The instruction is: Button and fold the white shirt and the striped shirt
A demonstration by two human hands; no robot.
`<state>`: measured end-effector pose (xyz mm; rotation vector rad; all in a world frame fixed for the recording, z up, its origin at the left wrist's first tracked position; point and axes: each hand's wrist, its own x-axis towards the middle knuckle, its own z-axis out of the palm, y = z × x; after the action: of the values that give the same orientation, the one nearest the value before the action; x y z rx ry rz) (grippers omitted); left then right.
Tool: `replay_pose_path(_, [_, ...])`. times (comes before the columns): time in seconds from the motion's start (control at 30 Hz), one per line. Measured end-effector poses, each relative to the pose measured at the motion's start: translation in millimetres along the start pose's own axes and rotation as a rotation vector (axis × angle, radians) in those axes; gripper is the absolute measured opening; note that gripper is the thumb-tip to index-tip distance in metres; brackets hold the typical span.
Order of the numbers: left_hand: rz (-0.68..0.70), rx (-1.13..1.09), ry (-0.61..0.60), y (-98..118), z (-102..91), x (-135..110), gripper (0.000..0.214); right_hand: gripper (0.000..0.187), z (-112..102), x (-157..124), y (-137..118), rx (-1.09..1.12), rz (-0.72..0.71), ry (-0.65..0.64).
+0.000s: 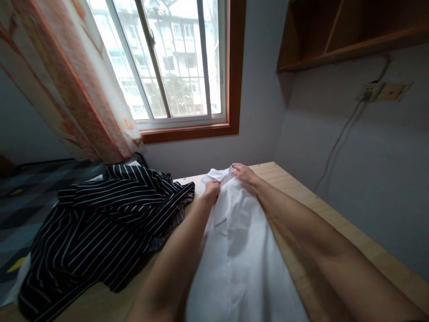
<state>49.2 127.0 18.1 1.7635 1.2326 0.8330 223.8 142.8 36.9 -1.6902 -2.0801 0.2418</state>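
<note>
A white shirt point(241, 250) lies lengthwise on the wooden table, its collar end away from me and its lower part running out of view at the bottom. My left hand point(212, 190) is closed on the cloth just left of the collar. At the collar's right side, my right hand point(245, 173) pinches the fabric between thumb and fingers. A chest pocket edge and the front placket show on the shirt, with soft creases along it. Both arms stretch forward over the table, one on each side of the shirt.
Left of the shirt lies a heap of black clothing with white stripes point(97, 223). Behind it is a bed with a dark checked cover point(30, 192). The pale wooden tabletop point(335, 228) meets the wall. A cord point(335, 147) hangs from an outlet; a shelf point(321, 58) juts out above.
</note>
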Motion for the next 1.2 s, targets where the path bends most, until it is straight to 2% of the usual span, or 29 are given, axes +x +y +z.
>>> replay_pose_path(0.1, [-0.079, 0.207, 0.12, 2, -8.8, -14, 0.03, 0.053, 14, -16, -3, -0.055, 0.004, -0.097])
replay_pose_path(0.17, [-0.038, 0.433, 0.183, 11, -10.8, -22, 0.029, 0.062, 23, -27, -4, -0.117, 0.032, -0.157])
replay_pose_path(0.23, [0.127, 0.709, 0.199, 20, -8.6, -30, 0.032, 0.067, 30, -36, -6, -0.174, 0.069, -0.173])
replay_pose_path(0.3, [0.327, 0.897, 0.096, 23, -3.2, -37, 0.033, 0.071, 35, -43, -7, -0.211, 0.078, -0.122])
replay_pose_path(0.37, [0.423, 0.93, -0.063, 16, 2.5, -42, 0.037, 0.073, 37, -49, -8, -0.235, 0.042, -0.053])
replay_pose_path(0.43, [0.407, 0.937, -0.162, 3, 6.4, -47, 0.051, 0.068, 38, -55, -7, -0.231, -0.017, -0.067])
replay_pose_path(0.53, [0.348, 0.947, -0.207, -13, 7.2, -50, 0.073, 0.061, 36, -68, -3, -0.217, -0.062, -0.199])
replay_pose_path(0.63, [0.317, 0.924, -0.251, -18, 3.9, -49, 0.071, 0.06, 32, -90, -5, -0.246, -0.073, -0.244])
replay_pose_path(0.8, [0.316, 0.9, -0.274, -21, 0.1, -43, 0.06, 0.068, 21, -157, -30, -0.216, -0.225, -0.264])
replay_pose_path(1.03, [0.301, 0.929, -0.258, -23, 2.8, -38, 0.061, 0.075, 5, -259, -79, 0.06, -0.659, -0.387])
replay_pose_path(1.13, [0.28, 0.934, -0.288, -19, 1.3, -37, 0.062, 0.059, 10, -294, -94, 0.185, -0.81, -0.424])
replay_pose_path(1.2, [0.294, 0.932, -0.279, -18, 0.1, -39, 0.062, 0.046, 14, -304, -99, 0.269, -0.896, -0.463])
